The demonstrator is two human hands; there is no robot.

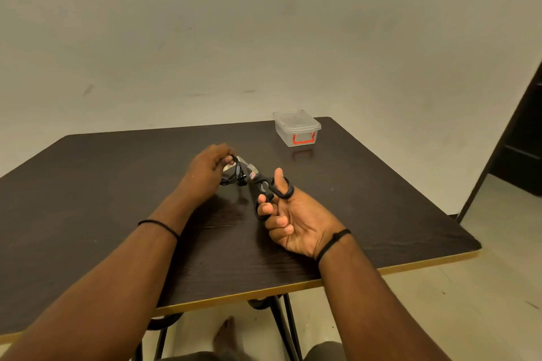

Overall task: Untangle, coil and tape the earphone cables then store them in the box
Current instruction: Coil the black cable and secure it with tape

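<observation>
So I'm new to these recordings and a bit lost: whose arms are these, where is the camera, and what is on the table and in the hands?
There is no machine here: a person works with bare hands, and the single picture comes from a camera worn on their head, looking forward and down. That is why both forearms reach in from the bottom edge.

The left hand grips a coiled black earphone cable, with what looks like a strip of clear tape at the coil. The right hand holds black scissors, thumb through one loop and fingers in the other, blades pointing at the tape.

On the dark table, near the far edge, stands a small clear box with its lid on and a red clasp. Each wrist wears a thin black band.
</observation>
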